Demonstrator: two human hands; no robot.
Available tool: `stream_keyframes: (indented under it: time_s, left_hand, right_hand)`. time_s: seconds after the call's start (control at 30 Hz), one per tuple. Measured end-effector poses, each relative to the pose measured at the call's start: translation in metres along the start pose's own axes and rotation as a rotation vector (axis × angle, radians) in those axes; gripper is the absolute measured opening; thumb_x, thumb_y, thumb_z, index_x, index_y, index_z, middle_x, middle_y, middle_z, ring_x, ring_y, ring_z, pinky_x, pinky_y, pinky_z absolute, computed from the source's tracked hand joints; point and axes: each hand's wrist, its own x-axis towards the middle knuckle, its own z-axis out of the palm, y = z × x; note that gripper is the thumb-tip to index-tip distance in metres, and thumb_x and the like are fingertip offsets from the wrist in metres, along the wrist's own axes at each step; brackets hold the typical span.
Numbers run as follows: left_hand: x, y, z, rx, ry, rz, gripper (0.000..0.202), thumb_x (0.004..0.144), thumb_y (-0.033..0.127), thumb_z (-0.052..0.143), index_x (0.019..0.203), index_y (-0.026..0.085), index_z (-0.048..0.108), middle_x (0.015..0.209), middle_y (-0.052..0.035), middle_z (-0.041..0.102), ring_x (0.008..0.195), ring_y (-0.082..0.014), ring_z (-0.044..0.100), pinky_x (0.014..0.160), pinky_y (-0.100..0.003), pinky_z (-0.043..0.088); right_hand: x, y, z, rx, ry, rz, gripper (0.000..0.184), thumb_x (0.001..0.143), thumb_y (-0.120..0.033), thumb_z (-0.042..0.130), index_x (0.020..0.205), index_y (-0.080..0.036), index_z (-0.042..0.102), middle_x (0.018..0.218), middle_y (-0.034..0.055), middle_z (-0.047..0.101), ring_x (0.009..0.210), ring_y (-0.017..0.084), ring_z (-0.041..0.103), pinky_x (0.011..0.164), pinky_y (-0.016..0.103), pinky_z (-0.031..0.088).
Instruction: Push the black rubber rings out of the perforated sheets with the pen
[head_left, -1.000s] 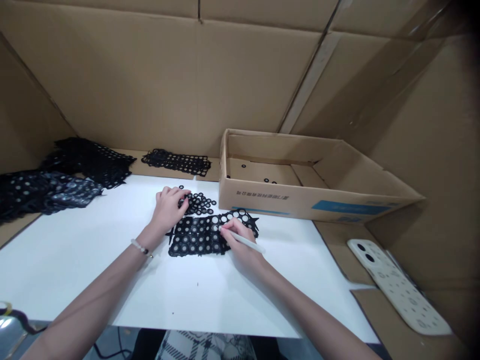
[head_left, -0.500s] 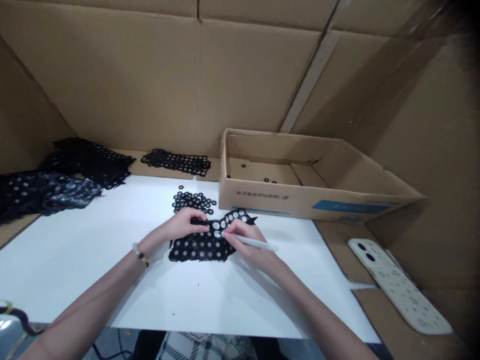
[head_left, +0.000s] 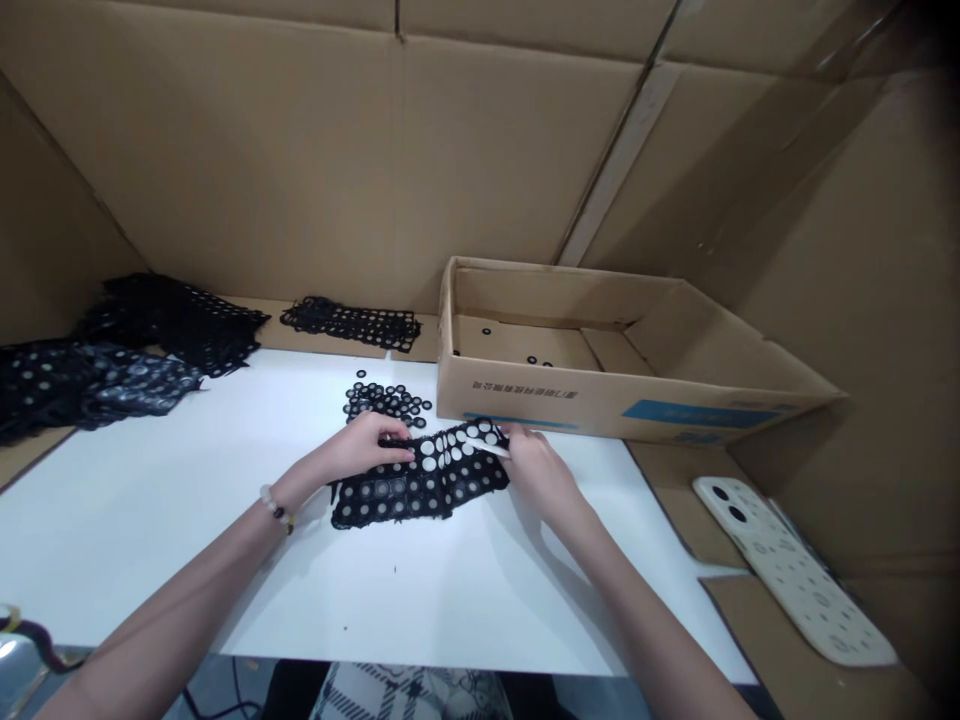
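Observation:
A black punched rubber sheet (head_left: 420,480) full of round holes lies on the white table (head_left: 150,520). My left hand (head_left: 364,447) pinches its upper left edge and lifts it slightly. At the sheet's right end, my right hand (head_left: 536,470) is closed around a thin white stick (head_left: 487,449) and also grips the sheet's edge. A small pile of loose black rings (head_left: 386,400) lies just behind the sheet.
An open cardboard box (head_left: 600,400) with a few black rings inside stands behind my right hand. Stacks of black punched sheets (head_left: 112,350) lie at the left and a further stack (head_left: 351,322) at the back. A white holed plate (head_left: 795,575) rests at the right. Cardboard walls surround the table.
My left hand came from the ring pile to the sheet's upper edge. My right hand moved from the middle of the sheet to its right end, stick turned inward. The sheet now bulges upward.

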Motion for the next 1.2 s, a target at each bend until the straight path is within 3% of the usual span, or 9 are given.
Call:
stream_keyframes:
  time_s: [0.23, 0.33, 0.43, 0.53, 0.6, 0.7, 0.77, 0.9, 1.2]
  left_hand:
    - [0.001, -0.002, -0.003, -0.201, -0.092, -0.142, 0.031, 0.07, 0.045, 0.07, 0.068, 0.016, 0.061, 0.061, 0.0041, 0.054, 0.06, -0.0126, 0.046, 0.059, -0.023, 0.034]
    - [-0.002, -0.001, -0.005, -0.141, -0.16, -0.171, 0.033, 0.071, 0.048, 0.068, 0.066, 0.016, 0.061, 0.06, 0.0045, 0.053, 0.058, -0.0126, 0.044, 0.058, -0.024, 0.031]
    - [-0.003, -0.003, -0.005, -0.003, -0.141, -0.152, 0.029, 0.074, 0.043, 0.065, 0.064, 0.017, 0.061, 0.062, 0.0037, 0.055, 0.061, -0.0135, 0.047, 0.06, -0.024, 0.033]
    - [-0.002, -0.004, -0.003, 0.07, -0.107, -0.087, 0.025, 0.078, 0.039, 0.061, 0.066, 0.017, 0.063, 0.066, 0.0024, 0.061, 0.065, -0.0147, 0.051, 0.064, -0.024, 0.036]
    - [-0.002, -0.001, 0.0, 0.059, -0.099, -0.033, 0.023, 0.081, 0.037, 0.06, 0.071, 0.017, 0.066, 0.071, 0.0019, 0.066, 0.067, -0.0152, 0.055, 0.065, -0.023, 0.037]
    - [-0.003, 0.006, 0.008, 0.023, -0.104, 0.027, 0.022, 0.082, 0.036, 0.06, 0.074, 0.017, 0.068, 0.074, 0.0015, 0.069, 0.069, -0.0155, 0.057, 0.065, -0.023, 0.039]
    - [-0.003, 0.011, 0.014, -0.009, -0.091, 0.038, 0.022, 0.082, 0.036, 0.061, 0.076, 0.017, 0.069, 0.075, 0.0009, 0.07, 0.071, -0.0165, 0.059, 0.066, -0.023, 0.04]
    - [-0.002, 0.011, 0.023, -0.045, -0.05, 0.013, 0.02, 0.082, 0.035, 0.061, 0.081, 0.018, 0.071, 0.081, 0.0003, 0.073, 0.077, -0.0184, 0.063, 0.068, -0.023, 0.042]
    - [0.002, 0.001, 0.028, -0.054, -0.013, 0.023, 0.022, 0.083, 0.036, 0.06, 0.08, 0.019, 0.073, 0.084, -0.0004, 0.075, 0.077, -0.0194, 0.064, 0.071, -0.025, 0.042]
  right_hand:
    - [-0.01, 0.024, -0.022, -0.021, -0.199, -0.027, 0.013, 0.077, -0.012, 0.051, 0.071, -0.018, 0.062, 0.077, 0.0087, 0.068, 0.071, 0.022, 0.063, 0.055, 0.027, 0.035]
    - [-0.015, 0.037, -0.039, 0.055, -0.217, -0.044, 0.013, 0.08, -0.02, 0.053, 0.072, -0.02, 0.063, 0.071, 0.0047, 0.068, 0.068, 0.021, 0.062, 0.057, 0.026, 0.037]
    - [-0.015, 0.034, -0.046, 0.26, -0.054, -0.129, 0.028, 0.091, -0.035, 0.043, 0.082, -0.022, 0.066, 0.078, 0.0041, 0.069, 0.077, 0.022, 0.063, 0.067, 0.029, 0.042]
    - [-0.014, 0.016, -0.038, 0.581, 0.132, -0.314, 0.037, 0.096, -0.042, 0.035, 0.093, -0.023, 0.068, 0.092, 0.0044, 0.069, 0.088, 0.021, 0.061, 0.078, 0.03, 0.044]
    - [-0.016, 0.002, -0.026, 0.844, 0.185, -0.367, 0.046, 0.097, -0.045, 0.029, 0.088, -0.021, 0.067, 0.083, 0.0048, 0.067, 0.078, 0.019, 0.061, 0.07, 0.028, 0.046]
    - [-0.022, -0.014, -0.009, 1.023, 0.042, -0.389, 0.055, 0.098, -0.048, 0.024, 0.078, -0.019, 0.067, 0.058, 0.0018, 0.06, 0.053, 0.015, 0.056, 0.051, 0.025, 0.043]
    - [-0.026, -0.022, -0.002, 0.961, 0.035, -0.433, 0.042, 0.096, -0.044, 0.038, 0.083, -0.02, 0.069, 0.061, 0.0013, 0.063, 0.055, 0.015, 0.059, 0.052, 0.025, 0.045]
    - [-0.029, -0.032, 0.007, 0.748, 0.213, -0.489, 0.014, 0.085, -0.029, 0.06, 0.085, -0.02, 0.07, 0.074, 0.002, 0.072, 0.064, 0.016, 0.066, 0.061, 0.025, 0.048]
    - [-0.018, -0.028, 0.019, 0.668, 0.225, -0.515, 0.01, 0.083, -0.024, 0.061, 0.08, -0.022, 0.07, 0.08, 0.0016, 0.075, 0.07, 0.017, 0.068, 0.066, 0.026, 0.05]
